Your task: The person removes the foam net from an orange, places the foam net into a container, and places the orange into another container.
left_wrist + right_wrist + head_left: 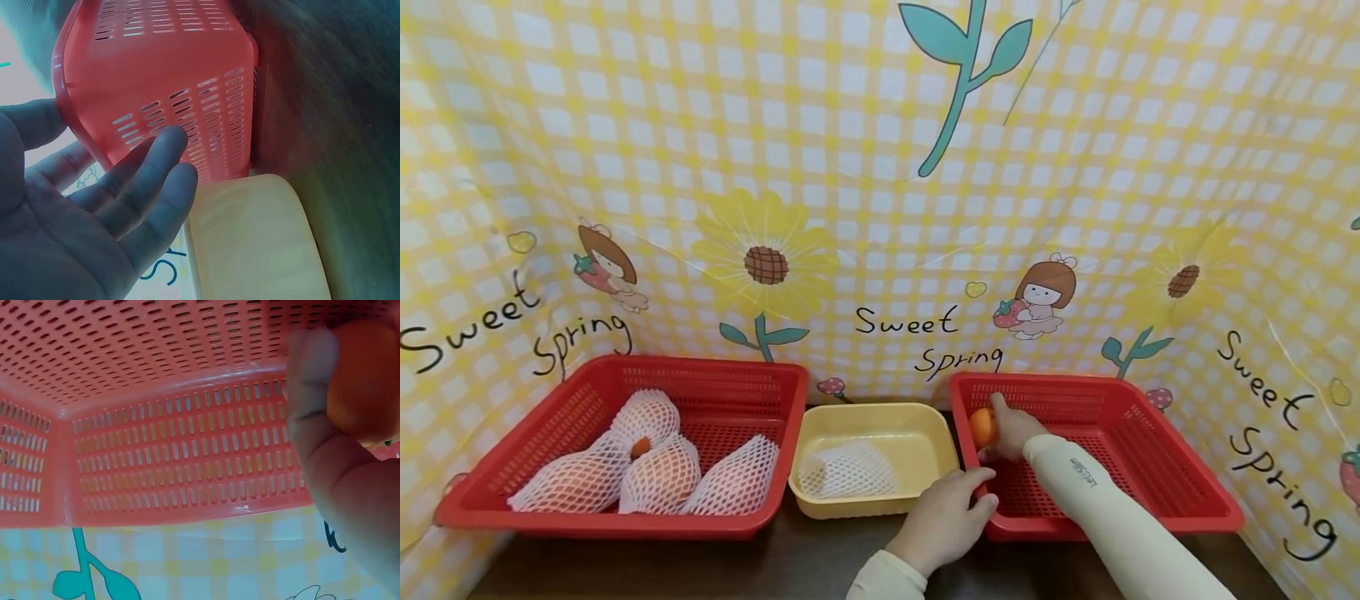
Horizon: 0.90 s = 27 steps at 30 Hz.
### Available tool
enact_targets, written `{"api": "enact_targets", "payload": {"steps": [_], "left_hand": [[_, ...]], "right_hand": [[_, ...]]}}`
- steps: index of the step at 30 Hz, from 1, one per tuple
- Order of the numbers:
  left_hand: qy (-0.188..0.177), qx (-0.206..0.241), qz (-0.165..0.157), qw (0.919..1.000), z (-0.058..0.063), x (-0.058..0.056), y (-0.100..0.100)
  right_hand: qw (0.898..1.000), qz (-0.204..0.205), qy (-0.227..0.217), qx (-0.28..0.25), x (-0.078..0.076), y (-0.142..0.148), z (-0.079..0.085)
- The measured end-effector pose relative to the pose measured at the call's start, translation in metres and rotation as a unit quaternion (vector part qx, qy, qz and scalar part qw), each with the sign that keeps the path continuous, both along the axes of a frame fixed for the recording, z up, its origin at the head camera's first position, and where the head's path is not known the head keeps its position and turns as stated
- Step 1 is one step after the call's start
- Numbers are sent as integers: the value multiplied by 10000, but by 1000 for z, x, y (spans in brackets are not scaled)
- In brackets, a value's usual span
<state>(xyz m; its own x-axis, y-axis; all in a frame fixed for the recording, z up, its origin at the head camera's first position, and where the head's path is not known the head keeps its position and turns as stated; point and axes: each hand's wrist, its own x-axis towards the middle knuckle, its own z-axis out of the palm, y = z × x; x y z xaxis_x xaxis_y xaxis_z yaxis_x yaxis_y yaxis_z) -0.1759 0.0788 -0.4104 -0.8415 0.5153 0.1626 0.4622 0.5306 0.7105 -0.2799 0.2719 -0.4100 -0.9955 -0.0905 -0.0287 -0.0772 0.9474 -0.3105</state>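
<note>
My right hand (1015, 431) is inside the right red basket (1150, 467), its fingers and thumb round an orange (982, 427) by the basket's left wall. In the right wrist view the orange (365, 381) shows close against the hand (319, 412), partly cut off by the frame edge. My left hand (945, 518) is at the near left corner of the same basket. Its fingers (164, 147) are spread and loosely bent outside the slotted wall, and the thumb is right at the rim. Nothing lies in its palm.
Left of my hands, a yellow tray (917, 433) holds a white foam net sleeve (850, 471). Farther left, another red basket (730, 375) holds several fruits in foam nets (658, 475). A checked cloth (880, 208) hangs behind the dark table (700, 567).
</note>
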Motion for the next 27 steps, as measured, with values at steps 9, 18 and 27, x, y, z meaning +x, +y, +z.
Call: {"api": "enact_targets", "payload": {"steps": [9, 18, 27], "left_hand": [[-136, -60, -13, 9999, 0, -1, -1], [-269, -60, -22, 9996, 1, -1, -2], [-382, -41, 22, 9993, 1, -4, -3]], "right_hand": [[9998, -73, -62, 149, -8, 3, -6], [9999, 27, -66, 132, -6, 1, -4], [9998, 143, 127, -33, -3, 7, 12]]}}
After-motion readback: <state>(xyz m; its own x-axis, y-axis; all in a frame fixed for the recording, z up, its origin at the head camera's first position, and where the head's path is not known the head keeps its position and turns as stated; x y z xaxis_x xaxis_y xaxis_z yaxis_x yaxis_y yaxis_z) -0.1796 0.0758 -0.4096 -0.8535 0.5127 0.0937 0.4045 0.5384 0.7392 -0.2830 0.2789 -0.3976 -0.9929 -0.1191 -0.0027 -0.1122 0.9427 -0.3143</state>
